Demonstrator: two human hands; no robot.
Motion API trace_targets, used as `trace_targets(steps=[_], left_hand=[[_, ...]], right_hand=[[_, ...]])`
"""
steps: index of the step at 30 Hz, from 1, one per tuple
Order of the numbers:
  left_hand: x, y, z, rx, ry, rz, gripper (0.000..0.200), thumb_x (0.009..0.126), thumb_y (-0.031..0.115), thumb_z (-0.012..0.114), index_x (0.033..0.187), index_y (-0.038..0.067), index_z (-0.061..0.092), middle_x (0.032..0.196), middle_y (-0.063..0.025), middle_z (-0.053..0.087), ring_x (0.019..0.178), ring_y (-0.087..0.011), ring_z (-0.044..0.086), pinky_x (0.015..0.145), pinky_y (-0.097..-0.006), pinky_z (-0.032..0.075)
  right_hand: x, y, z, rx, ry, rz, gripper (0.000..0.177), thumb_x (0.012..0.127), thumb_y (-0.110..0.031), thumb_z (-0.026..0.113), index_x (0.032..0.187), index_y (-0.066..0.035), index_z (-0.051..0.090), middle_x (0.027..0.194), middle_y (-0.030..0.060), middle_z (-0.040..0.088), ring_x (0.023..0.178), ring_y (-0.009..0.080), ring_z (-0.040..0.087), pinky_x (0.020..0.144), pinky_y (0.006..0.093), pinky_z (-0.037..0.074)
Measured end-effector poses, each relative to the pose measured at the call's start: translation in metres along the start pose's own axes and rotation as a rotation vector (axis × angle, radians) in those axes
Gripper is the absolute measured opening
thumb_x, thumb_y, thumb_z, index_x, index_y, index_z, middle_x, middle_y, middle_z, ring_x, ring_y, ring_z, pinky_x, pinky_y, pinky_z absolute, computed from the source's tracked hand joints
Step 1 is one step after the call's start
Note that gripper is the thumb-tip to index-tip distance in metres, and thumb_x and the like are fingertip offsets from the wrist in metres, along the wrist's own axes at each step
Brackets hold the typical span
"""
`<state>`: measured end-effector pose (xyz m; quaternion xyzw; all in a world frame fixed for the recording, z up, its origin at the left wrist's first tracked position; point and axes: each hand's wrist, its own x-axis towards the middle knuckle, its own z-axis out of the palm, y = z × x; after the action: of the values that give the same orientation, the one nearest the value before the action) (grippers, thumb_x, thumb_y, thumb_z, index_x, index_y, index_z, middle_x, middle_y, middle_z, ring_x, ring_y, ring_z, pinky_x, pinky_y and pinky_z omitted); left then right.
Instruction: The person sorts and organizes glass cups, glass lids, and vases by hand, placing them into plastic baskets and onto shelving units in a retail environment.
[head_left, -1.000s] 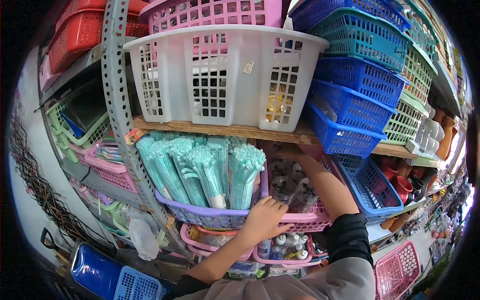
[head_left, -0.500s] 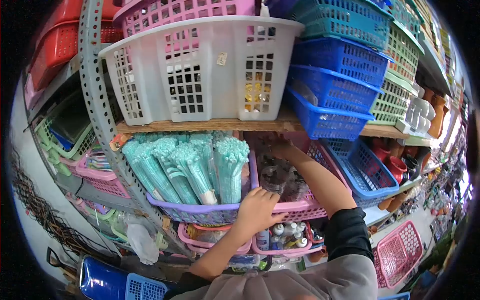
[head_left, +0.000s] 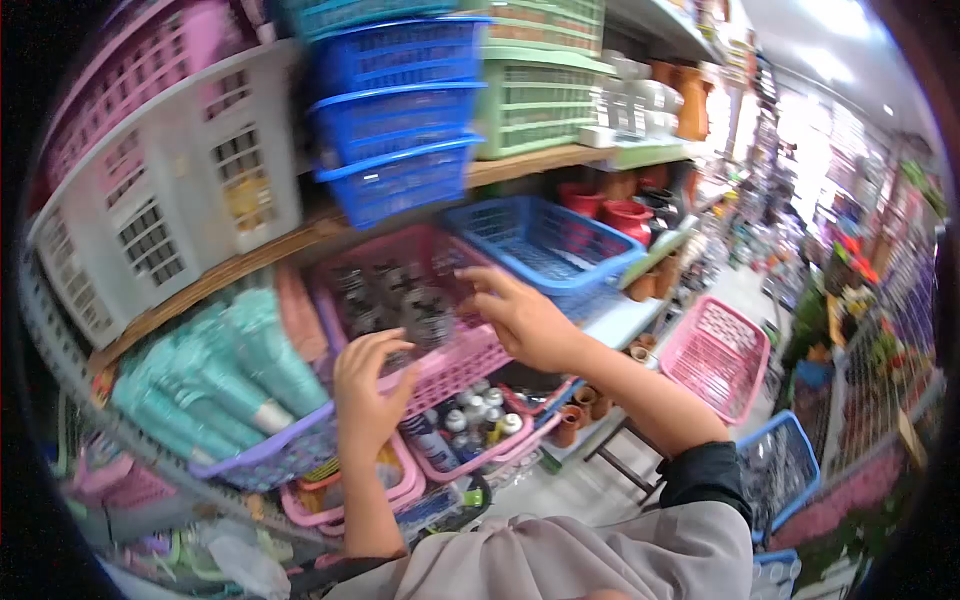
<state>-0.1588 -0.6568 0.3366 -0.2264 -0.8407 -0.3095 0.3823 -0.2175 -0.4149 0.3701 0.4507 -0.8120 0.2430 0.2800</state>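
Observation:
A pink basket [head_left: 465,367] stands on the shelf with dark, clear-looking plastic pieces [head_left: 425,315] inside; their kind I cannot make out. At its front left corner is my left hand [head_left: 368,398], fingers stretched and thumb apart, with nothing seen in it. My right hand [head_left: 525,318] hovers over the basket's right side, its fingers loosely bent and spread, and nothing shows between them. To the left, a purple basket [head_left: 262,452] holds bundles of turquoise stems [head_left: 205,375] in clear wrap.
Above are a white basket [head_left: 190,170] and stacked blue baskets [head_left: 400,130]. A blue basket [head_left: 545,245] and red pots [head_left: 625,220] sit to the right. Below are bottles in a pink basket [head_left: 480,460]. Another pink basket [head_left: 715,350] stands in the aisle.
The view has swung to the right. My right hand has come up out of the pink basket's depth, and my left hand has lifted from the front rim, fingers now raised.

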Motion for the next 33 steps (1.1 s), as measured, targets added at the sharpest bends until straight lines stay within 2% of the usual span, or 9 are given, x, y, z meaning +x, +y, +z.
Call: trace_targets(steps=[5, 11, 13, 15, 17, 22, 27, 28, 33], left_hand=[[0.021, 0.042, 0.071, -0.217, 0.014, 0.114, 0.014, 0.082, 0.015, 0.065, 0.094, 0.008, 0.064, 0.105, -0.0069, 0.066, 0.102, -0.0263, 0.058, 0.093, -0.0389, 0.038], [0.005, 0.123, 0.193, -0.625, -0.48, 0.292, 0.018, 0.082, 0.017, 0.067, 0.096, 0.007, 0.065, 0.099, -0.0093, 0.067, 0.095, -0.0278, 0.061, 0.087, -0.0393, 0.043], [-0.013, 0.151, 0.237, -0.784, -0.654, 0.319, 0.021, 0.082, 0.018, 0.068, 0.098, 0.005, 0.065, 0.097, -0.0108, 0.066, 0.092, -0.0285, 0.062, 0.082, -0.0374, 0.046], [-0.038, 0.183, 0.272, -0.848, -0.928, 0.15, 0.024, 0.085, 0.021, 0.067, 0.102, 0.004, 0.065, 0.098, -0.0104, 0.065, 0.092, -0.023, 0.063, 0.079, -0.0326, 0.047], [-0.061, 0.217, 0.306, -0.886, -1.07, 0.156, 0.026, 0.087, 0.023, 0.066, 0.104, 0.004, 0.065, 0.1, -0.0098, 0.065, 0.093, -0.0209, 0.062, 0.079, -0.031, 0.048], [-0.111, 0.295, 0.379, -0.987, -1.374, 0.151, 0.03, 0.089, 0.026, 0.064, 0.108, 0.002, 0.063, 0.107, -0.0087, 0.066, 0.097, -0.0205, 0.063, 0.082, -0.0322, 0.05], [-0.163, 0.362, 0.446, -0.981, -1.453, 0.179, 0.029, 0.09, 0.024, 0.063, 0.106, 0.001, 0.065, 0.104, -0.0093, 0.067, 0.097, -0.0188, 0.063, 0.084, -0.0324, 0.049], [-0.176, 0.374, 0.455, -0.977, -1.404, 0.154, 0.031, 0.088, 0.027, 0.066, 0.106, 0.002, 0.065, 0.098, -0.0106, 0.069, 0.087, -0.0202, 0.067, 0.078, -0.0327, 0.051], [-0.223, 0.415, 0.492, -0.838, -1.379, 0.118, 0.03, 0.087, 0.028, 0.065, 0.102, 0.002, 0.067, 0.095, -0.0121, 0.069, 0.086, -0.023, 0.065, 0.078, -0.0348, 0.051]], right_hand=[[-0.111, -0.017, -0.048, 0.017, -0.005, 0.308, 0.019, 0.088, -0.005, 0.057, 0.106, -0.005, 0.062, 0.125, 0.0138, 0.052, 0.109, 0.0326, 0.056, 0.09, 0.0398, 0.047], [-0.27, -0.031, -0.09, -0.036, 0.163, 0.754, 0.016, 0.089, -0.008, 0.056, 0.103, -0.001, 0.06, 0.104, 0.0131, 0.059, 0.093, 0.0302, 0.06, 0.082, 0.0368, 0.049], [-0.318, -0.051, -0.103, 0.067, 0.305, 1.02, 0.015, 0.091, -0.008, 0.057, 0.102, -0.002, 0.065, 0.091, 0.0095, 0.066, 0.083, 0.0213, 0.062, 0.073, 0.032, 0.049], [-0.382, -0.068, -0.105, -0.112, 0.432, 1.124, 0.015, 0.092, -0.01, 0.058, 0.101, -0.003, 0.067, 0.09, 0.0088, 0.066, 0.075, 0.015, 0.06, 0.065, 0.0276, 0.047], [-0.45, -0.093, -0.104, -0.132, 0.508, 1.423, 0.017, 0.09, -0.013, 0.059, 0.103, -0.003, 0.066, 0.095, 0.0129, 0.067, 0.084, 0.0216, 0.065, 0.072, 0.0321, 0.051], [-0.603, -0.15, -0.097, -0.286, 0.821, 1.828, 0.018, 0.087, -0.018, 0.062, 0.092, -0.003, 0.069, 0.084, 0.0147, 0.068, 0.071, 0.0228, 0.065, 0.065, 0.0331, 0.05], [-0.693, -0.163, -0.129, -0.614, 0.645, 1.783, 0.019, 0.083, -0.017, 0.064, 0.092, 0.0, 0.066, 0.09, 0.0179, 0.064, 0.083, 0.0305, 0.064, 0.075, 0.0378, 0.05], [-0.7, -0.163, -0.136, -0.643, 0.601, 1.82, 0.02, 0.082, -0.017, 0.065, 0.092, 0.0, 0.066, 0.091, 0.0186, 0.063, 0.085, 0.0323, 0.063, 0.077, 0.0395, 0.049], [-0.724, -0.143, -0.146, -0.647, 0.429, 1.991, 0.036, 0.078, -0.025, 0.07, 0.105, -0.002, 0.06, 0.101, 0.0207, 0.06, 0.099, 0.0377, 0.058, 0.088, 0.0456, 0.046]])
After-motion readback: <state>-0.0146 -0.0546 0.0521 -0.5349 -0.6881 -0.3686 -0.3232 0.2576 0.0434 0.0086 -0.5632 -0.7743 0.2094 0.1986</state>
